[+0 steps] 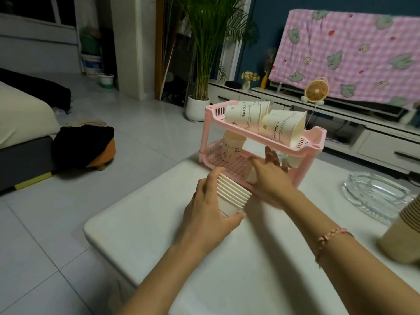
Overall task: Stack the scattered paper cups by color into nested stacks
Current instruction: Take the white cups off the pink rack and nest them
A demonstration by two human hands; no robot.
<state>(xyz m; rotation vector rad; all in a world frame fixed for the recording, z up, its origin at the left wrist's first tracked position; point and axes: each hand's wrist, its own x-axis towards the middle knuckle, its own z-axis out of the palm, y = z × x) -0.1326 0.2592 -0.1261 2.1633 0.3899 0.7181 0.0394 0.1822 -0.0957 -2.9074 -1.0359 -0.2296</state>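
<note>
My left hand (210, 214) grips a nested stack of white paper cups (231, 195), tilted with the rims pointing right. My right hand (270, 172) reaches into the lower shelf of the pink two-tier rack (316, 135), fingers spread over a white cup (251, 176) lying there; whether it grips that cup is hidden. Two white "MUSIC LIFE" cups (246, 117) (283, 129) lie on their sides on the top shelf. A beige cup (233, 146) stands on the lower shelf at the left. A nested stack of brown cups (402, 233) stands at the right edge.
The rack stands at the far end of a white table (159, 235). A clear glass tray (377, 196) lies at the right beside the brown stack. Beyond the table are a potted plant (197, 108), a small fan (314, 90) and a low cabinet.
</note>
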